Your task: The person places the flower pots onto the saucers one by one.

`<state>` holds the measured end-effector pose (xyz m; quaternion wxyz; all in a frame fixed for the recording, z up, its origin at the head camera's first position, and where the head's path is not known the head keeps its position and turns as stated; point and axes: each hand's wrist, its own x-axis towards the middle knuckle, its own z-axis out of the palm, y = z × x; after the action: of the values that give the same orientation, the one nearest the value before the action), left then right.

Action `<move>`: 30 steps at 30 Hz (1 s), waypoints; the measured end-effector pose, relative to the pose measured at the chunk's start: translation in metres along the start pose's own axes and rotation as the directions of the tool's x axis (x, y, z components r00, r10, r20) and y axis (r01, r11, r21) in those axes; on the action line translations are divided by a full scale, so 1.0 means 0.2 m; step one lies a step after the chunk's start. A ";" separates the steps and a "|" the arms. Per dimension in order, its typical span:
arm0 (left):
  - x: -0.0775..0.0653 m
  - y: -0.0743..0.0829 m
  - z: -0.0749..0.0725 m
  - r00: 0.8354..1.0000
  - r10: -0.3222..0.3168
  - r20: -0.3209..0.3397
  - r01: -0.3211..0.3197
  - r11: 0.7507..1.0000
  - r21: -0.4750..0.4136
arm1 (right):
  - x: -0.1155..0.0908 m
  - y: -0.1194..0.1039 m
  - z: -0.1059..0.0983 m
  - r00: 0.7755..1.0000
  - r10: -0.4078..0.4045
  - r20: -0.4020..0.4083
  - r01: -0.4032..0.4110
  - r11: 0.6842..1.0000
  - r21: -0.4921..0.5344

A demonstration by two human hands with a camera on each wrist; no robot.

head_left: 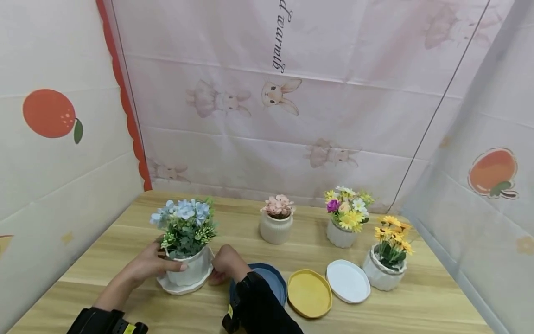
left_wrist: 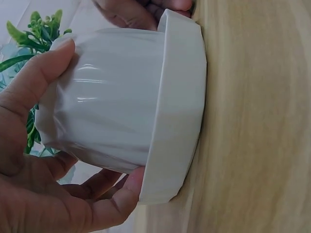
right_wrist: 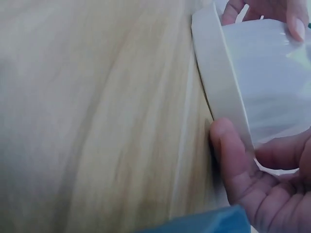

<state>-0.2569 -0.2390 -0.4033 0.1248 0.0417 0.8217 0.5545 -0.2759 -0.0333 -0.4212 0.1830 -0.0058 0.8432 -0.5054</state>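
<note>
At the left of the table, a white flower pot (head_left: 196, 269) with blue flowers (head_left: 185, 211) and green leaves stands in a white saucer (head_left: 178, 290). My left hand (head_left: 146, 265) grips the pot from its left side, thumb across the front and fingers around the back. In the left wrist view, one fingertip of that hand reaches down to the rim of the saucer (left_wrist: 177, 111). On the pot's right side, my right hand (head_left: 228, 263) pinches the saucer's edge between thumb and fingers, as the right wrist view shows, with a fingertip low against the outer wall (right_wrist: 218, 73).
A blue plate (head_left: 273, 279), partly behind my right forearm, a yellow plate (head_left: 309, 293) and a white plate (head_left: 348, 281) lie in a row. Behind are a pink-flowered pot (head_left: 276, 229) and a mixed-flower pot (head_left: 341, 235). An orange-flowered pot (head_left: 384, 273) stands at the right.
</note>
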 end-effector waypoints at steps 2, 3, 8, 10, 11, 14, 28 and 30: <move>0.01 -0.01 -0.02 1.000 -0.013 0.006 0.013 1.000 -0.007 | -0.01 0.01 0.02 1.000 -0.013 -0.029 0.015 0.997 0.072; 0.01 -0.01 -0.03 1.000 -0.021 0.009 0.021 1.000 -0.013 | -0.01 0.01 0.03 0.999 -0.025 -0.041 0.029 0.995 0.098; 0.02 -0.02 -0.07 0.998 -0.057 0.019 0.058 0.998 -0.036 | -0.01 0.01 0.06 0.984 -0.129 -0.121 0.133 0.991 0.027; 0.03 -0.03 -0.09 0.998 -0.066 0.020 0.066 0.997 -0.041 | -0.01 0.01 0.06 0.974 -0.171 -0.149 0.167 0.985 -0.039; 0.03 -0.03 -0.09 0.997 -0.069 0.020 0.070 0.997 -0.041 | -0.01 0.01 0.07 0.969 -0.191 -0.159 0.183 0.981 -0.067; 0.04 -0.04 -0.10 0.997 -0.074 0.020 0.074 0.997 -0.035 | 0.00 0.01 0.07 0.958 -0.222 -0.181 0.205 0.973 -0.105; 0.01 -0.01 -0.09 0.997 -0.071 -0.022 0.073 0.993 0.089 | 0.00 0.03 0.04 0.983 -0.148 -0.109 0.155 0.986 0.064; 0.00 -0.01 -0.09 0.997 -0.076 -0.026 0.079 0.991 0.111 | 0.00 0.03 0.03 0.986 -0.139 -0.089 0.145 0.987 0.067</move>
<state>-0.2620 -0.2557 -0.3985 0.1349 0.0107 0.8539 0.5025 -0.2725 -0.0355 -0.4299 0.1108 -0.0379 0.8284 -0.5477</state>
